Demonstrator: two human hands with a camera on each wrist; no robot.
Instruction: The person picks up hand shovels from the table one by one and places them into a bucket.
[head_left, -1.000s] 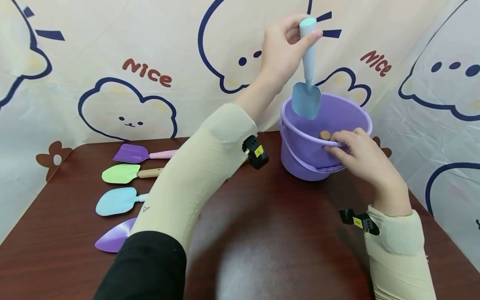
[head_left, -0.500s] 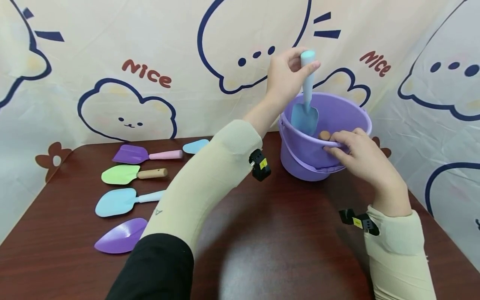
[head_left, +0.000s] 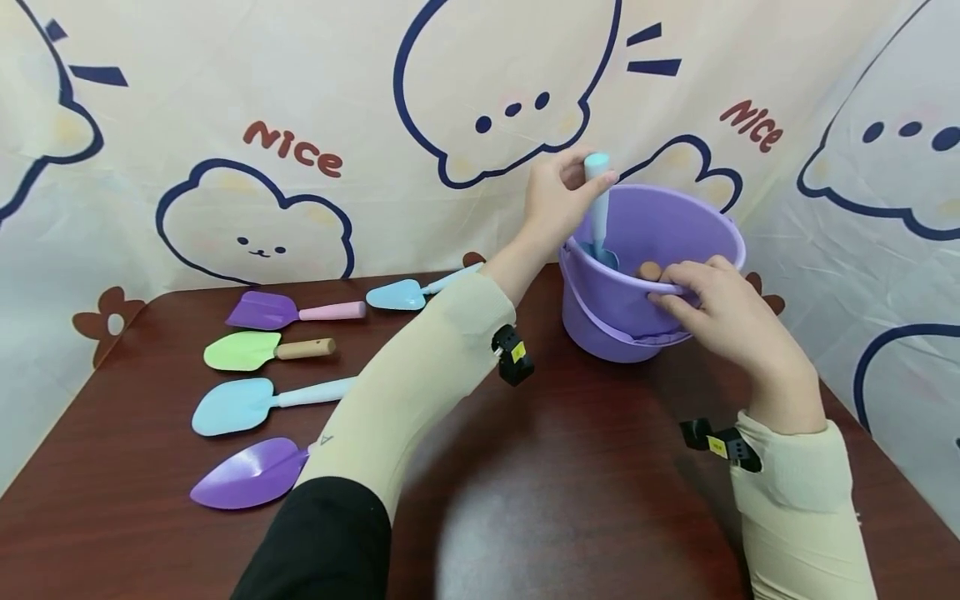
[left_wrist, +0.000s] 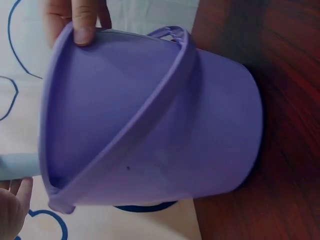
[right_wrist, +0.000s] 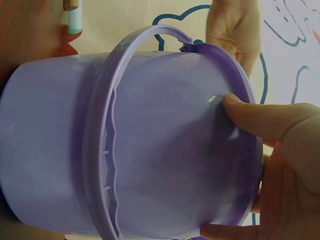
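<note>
My left hand (head_left: 555,196) pinches a light blue toy shovel (head_left: 599,212) by the top of its handle. The shovel stands nearly upright, its blade partly hidden behind the near rim of a purple bucket (head_left: 626,321). At the bucket's front right, my right hand (head_left: 727,312) grips the rim, thumb outside, as the right wrist view also shows on the bucket wall (right_wrist: 175,140). A round wooden handle end (head_left: 648,271) pokes up inside, close to the right fingers. In the left wrist view, the shovel's pale handle (left_wrist: 20,166) rises past the rim beside my left hand (left_wrist: 12,210).
Left of the bucket, several shovels lie on the dark wooden table (head_left: 525,500): purple with a pink handle (head_left: 262,309), green with a wooden handle (head_left: 243,351), light blue (head_left: 234,407), pointed purple (head_left: 251,475) and smaller light blue (head_left: 397,295). A printed cloth (head_left: 300,67) hangs behind.
My left hand has come down from above the bucket and slightly left, lowering the light blue shovel inside. The right hand and the bucket have stayed put.
</note>
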